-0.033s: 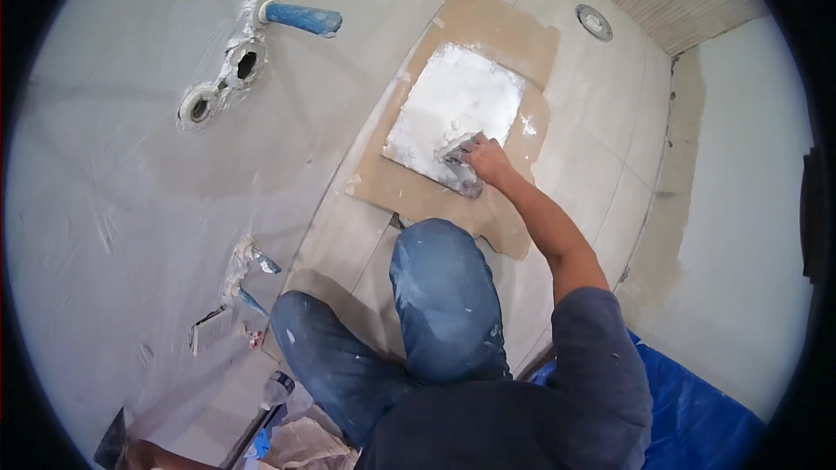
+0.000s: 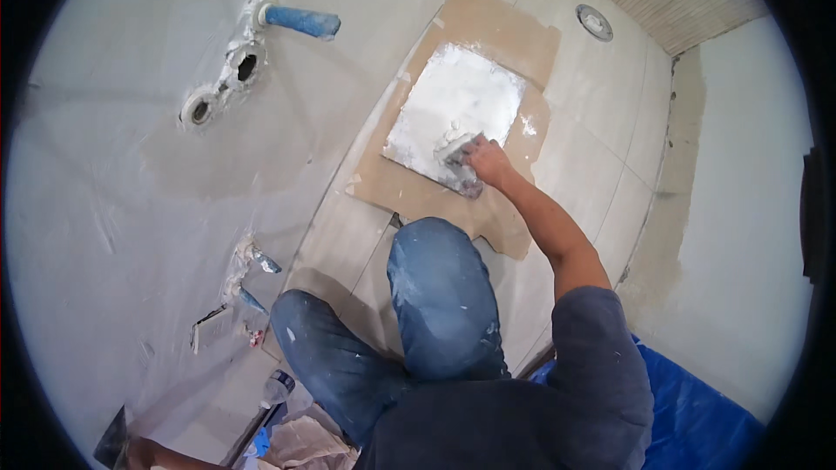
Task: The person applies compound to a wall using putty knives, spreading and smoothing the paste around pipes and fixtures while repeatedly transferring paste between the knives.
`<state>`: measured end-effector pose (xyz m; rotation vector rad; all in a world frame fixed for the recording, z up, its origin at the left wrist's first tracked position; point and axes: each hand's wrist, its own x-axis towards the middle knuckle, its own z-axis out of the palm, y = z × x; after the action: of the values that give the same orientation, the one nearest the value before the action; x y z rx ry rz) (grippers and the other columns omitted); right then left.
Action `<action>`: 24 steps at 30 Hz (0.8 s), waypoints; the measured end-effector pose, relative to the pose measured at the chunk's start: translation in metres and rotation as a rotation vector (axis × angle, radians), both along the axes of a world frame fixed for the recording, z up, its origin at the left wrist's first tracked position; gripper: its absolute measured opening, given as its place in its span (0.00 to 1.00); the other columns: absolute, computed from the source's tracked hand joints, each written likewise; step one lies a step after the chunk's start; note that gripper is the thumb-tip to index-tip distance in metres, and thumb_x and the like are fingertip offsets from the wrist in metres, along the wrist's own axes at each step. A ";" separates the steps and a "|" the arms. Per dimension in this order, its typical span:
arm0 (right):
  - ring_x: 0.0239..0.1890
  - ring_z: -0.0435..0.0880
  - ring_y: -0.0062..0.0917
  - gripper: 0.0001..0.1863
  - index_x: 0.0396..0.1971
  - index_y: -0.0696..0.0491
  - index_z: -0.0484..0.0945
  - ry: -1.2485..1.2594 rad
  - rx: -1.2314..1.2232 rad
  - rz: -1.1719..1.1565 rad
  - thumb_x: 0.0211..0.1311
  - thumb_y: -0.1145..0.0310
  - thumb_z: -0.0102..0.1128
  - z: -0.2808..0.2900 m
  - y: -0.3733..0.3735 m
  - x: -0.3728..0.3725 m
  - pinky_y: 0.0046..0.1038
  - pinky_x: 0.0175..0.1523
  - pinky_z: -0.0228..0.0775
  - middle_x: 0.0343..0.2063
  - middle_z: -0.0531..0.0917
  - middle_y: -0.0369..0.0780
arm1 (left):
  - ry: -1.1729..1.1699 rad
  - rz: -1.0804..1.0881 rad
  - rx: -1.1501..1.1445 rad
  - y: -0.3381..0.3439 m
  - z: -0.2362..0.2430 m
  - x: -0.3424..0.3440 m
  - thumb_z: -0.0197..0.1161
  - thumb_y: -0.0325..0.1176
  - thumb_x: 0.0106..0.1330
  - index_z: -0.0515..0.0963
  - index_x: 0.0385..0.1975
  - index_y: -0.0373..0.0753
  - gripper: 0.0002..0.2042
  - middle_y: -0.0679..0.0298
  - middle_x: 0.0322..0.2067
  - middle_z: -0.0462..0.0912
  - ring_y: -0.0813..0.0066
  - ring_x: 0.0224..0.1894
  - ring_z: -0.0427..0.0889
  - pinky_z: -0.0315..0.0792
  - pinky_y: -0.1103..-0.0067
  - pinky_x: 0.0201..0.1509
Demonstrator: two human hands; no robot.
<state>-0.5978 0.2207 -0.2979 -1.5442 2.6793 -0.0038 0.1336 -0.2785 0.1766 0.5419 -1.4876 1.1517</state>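
Observation:
My right hand (image 2: 488, 161) is closed around a putty knife (image 2: 455, 151), its blade smeared with white paste. The blade is at the near part of a square board (image 2: 457, 91) coated in the same white paste. Under that board lies a piece of brown cardboard (image 2: 492, 13) on the tiled floor. At the lower left rim, my left hand (image 2: 139, 453) is closed on a dark, broad-bladed scraper (image 2: 111, 438), which is near the grey wall. The scraper's handle and most of the fingers cannot be made out.
Blue pipe stubs (image 2: 302, 21) and paste-ringed holes (image 2: 247, 65) mark the grey wall (image 2: 226, 157) at left. A round drain (image 2: 595, 23) sits in the tiles (image 2: 601, 104). A plastic bottle (image 2: 279, 387), crumpled paper (image 2: 305, 446) and blue sheeting (image 2: 697, 409) lie nearby.
My left hand and its scraper have shifted slightly at the lower left rim. My right hand and putty knife have hardly moved.

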 end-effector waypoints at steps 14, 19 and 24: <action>0.50 0.79 0.25 0.19 0.55 0.56 0.75 -1.177 -0.507 -0.348 0.65 0.71 0.50 0.065 0.014 -0.028 0.34 0.54 0.73 0.47 0.82 0.38 | -0.176 0.403 -0.101 0.049 0.010 -0.013 0.65 0.39 0.57 0.70 0.23 0.37 0.13 0.59 0.22 0.74 0.55 0.22 0.75 0.70 0.67 0.25; 0.53 0.78 0.30 0.23 0.63 0.54 0.65 -1.558 -1.068 -0.647 0.70 0.67 0.51 0.117 0.018 0.017 0.44 0.60 0.71 0.53 0.77 0.40 | -0.168 0.431 -0.130 0.058 0.010 -0.040 0.58 0.36 0.62 0.67 0.23 0.37 0.11 0.57 0.21 0.71 0.53 0.22 0.73 0.67 0.64 0.22; 0.66 0.67 0.36 0.29 0.67 0.49 0.57 -1.813 -1.415 -0.188 0.68 0.68 0.52 0.206 0.008 0.075 0.54 0.67 0.58 0.64 0.67 0.40 | -0.067 0.361 -0.036 0.044 -0.005 -0.023 0.57 0.33 0.64 0.71 0.31 0.35 0.07 0.54 0.27 0.76 0.53 0.25 0.77 0.71 0.65 0.24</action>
<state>-0.5232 0.2283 -0.0914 -0.3889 0.9561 -2.1908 0.1107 -0.2345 0.1712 0.7757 -1.4597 1.4852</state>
